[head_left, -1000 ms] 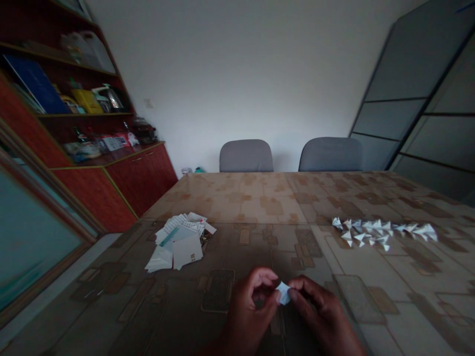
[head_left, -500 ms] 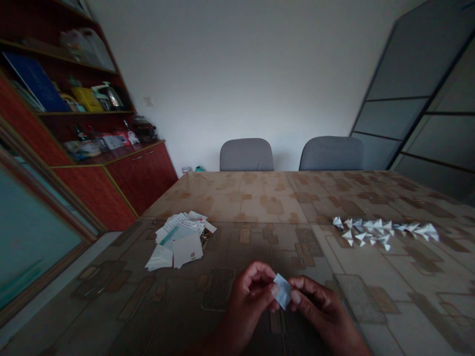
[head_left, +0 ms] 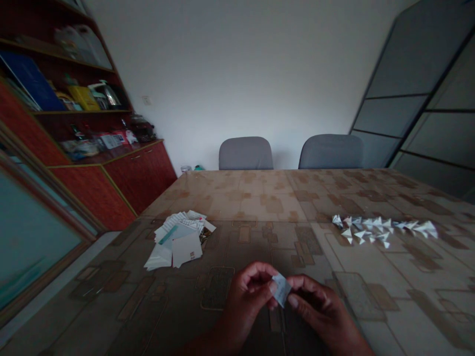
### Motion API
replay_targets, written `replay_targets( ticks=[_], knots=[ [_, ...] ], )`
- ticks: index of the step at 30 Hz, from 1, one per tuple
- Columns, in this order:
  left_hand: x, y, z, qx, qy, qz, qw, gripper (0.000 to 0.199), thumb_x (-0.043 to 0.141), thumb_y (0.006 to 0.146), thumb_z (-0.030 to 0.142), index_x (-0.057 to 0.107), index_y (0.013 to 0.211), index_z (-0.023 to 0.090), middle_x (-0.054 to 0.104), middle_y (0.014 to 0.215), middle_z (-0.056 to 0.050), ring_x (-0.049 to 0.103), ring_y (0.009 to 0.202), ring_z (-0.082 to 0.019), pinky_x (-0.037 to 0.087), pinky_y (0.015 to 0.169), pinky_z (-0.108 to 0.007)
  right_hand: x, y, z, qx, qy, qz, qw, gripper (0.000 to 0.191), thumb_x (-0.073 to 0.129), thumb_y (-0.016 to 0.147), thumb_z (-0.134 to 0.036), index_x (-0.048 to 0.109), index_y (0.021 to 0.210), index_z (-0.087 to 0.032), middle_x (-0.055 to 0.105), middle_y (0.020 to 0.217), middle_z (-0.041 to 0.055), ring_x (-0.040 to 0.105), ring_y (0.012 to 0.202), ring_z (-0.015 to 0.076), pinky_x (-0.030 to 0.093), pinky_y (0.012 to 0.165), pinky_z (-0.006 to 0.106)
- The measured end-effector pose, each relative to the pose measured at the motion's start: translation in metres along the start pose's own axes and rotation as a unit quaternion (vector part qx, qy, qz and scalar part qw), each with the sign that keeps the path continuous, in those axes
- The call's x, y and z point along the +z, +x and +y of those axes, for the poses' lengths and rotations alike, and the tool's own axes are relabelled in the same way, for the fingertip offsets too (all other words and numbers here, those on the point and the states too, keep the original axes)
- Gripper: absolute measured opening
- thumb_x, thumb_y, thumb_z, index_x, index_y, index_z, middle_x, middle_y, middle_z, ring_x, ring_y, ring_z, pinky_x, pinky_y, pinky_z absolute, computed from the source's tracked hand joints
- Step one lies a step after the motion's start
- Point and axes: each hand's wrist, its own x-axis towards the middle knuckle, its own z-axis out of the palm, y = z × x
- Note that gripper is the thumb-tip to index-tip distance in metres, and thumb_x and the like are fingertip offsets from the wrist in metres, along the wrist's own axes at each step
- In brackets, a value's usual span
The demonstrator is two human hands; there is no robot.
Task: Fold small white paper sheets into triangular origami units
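A small, pale piece of folded paper (head_left: 281, 290) is held up above the near part of the table, between my two hands. My left hand (head_left: 253, 291) pinches its left edge between thumb and fingers. At the right edge, the thumb and index finger of my right hand (head_left: 315, 304) close on the paper. Beyond my left hand lies a loose pile of white paper sheets (head_left: 187, 248), some with print. To the right, small pointed folded paper pieces (head_left: 378, 226) lie in rough rows.
The table (head_left: 260, 198) has a brown patterned top. Two grey chairs (head_left: 245, 153) stand at its far side against the wall. A red-brown cabinet (head_left: 141, 165) with laden shelves is at the left, and grey sliding panels (head_left: 393, 104) are at the right.
The paper has tilted slightly between my fingers, and my right thumb has shifted a little down and left along its edge. The pile and folded pieces lie as before.
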Motion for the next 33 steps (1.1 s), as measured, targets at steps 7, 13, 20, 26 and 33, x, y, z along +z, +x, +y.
replay_targets(
  ticks=[7,13,20,26,33],
  knots=[
    [-0.001,0.000,-0.004,0.011,-0.008,-0.006,1.000,0.029,0.076,0.076,0.038,0.064,0.086,0.013,0.061,0.067,0.001,0.052,0.053,-0.008,0.042,0.051,-0.018,0.001,-0.001,0.003,0.016,-0.016,0.024,0.999,0.020,0.063,0.089,-0.041,0.070,0.083,-0.023,0.070,0.074,-0.0003,0.064,0.071,0.0150,0.049,0.073,0.024],
    [0.003,-0.006,-0.005,0.020,0.046,-0.004,0.999,0.025,0.072,0.080,0.037,0.067,0.088,0.014,0.061,0.074,0.000,0.055,0.060,-0.009,0.044,0.056,-0.018,0.001,-0.002,0.011,0.013,-0.044,0.056,0.997,0.025,0.064,0.087,-0.044,0.065,0.078,-0.020,0.068,0.072,-0.0002,0.062,0.069,0.0149,0.047,0.066,0.023],
    [0.000,-0.011,-0.003,0.026,0.103,-0.033,0.994,0.023,0.068,0.084,0.037,0.068,0.093,0.017,0.063,0.082,-0.003,0.059,0.073,-0.013,0.047,0.065,-0.020,-0.001,-0.003,0.015,0.037,-0.027,0.062,0.997,0.021,0.074,0.079,-0.039,0.062,0.080,-0.021,0.066,0.072,-0.0012,0.062,0.068,0.0154,0.048,0.065,0.023],
    [-0.002,-0.017,-0.005,0.060,0.115,-0.070,0.989,0.035,0.065,0.085,0.037,0.061,0.116,0.021,0.063,0.101,-0.008,0.062,0.091,-0.021,0.050,0.080,-0.030,-0.004,-0.003,0.016,0.032,-0.033,0.090,0.995,0.032,0.068,0.080,-0.051,0.061,0.076,-0.020,0.063,0.069,-0.0006,0.058,0.066,0.0157,0.046,0.062,0.024],
    [0.005,-0.020,-0.008,0.062,0.201,-0.016,0.978,0.043,0.062,0.076,0.012,0.058,0.118,0.023,0.065,0.107,-0.007,0.064,0.097,-0.021,0.049,0.084,-0.029,-0.002,-0.004,0.022,0.022,-0.055,0.104,0.993,0.035,0.064,0.082,-0.054,0.062,0.075,-0.020,0.061,0.068,0.0001,0.058,0.065,0.0174,0.047,0.064,0.027]
  ],
)
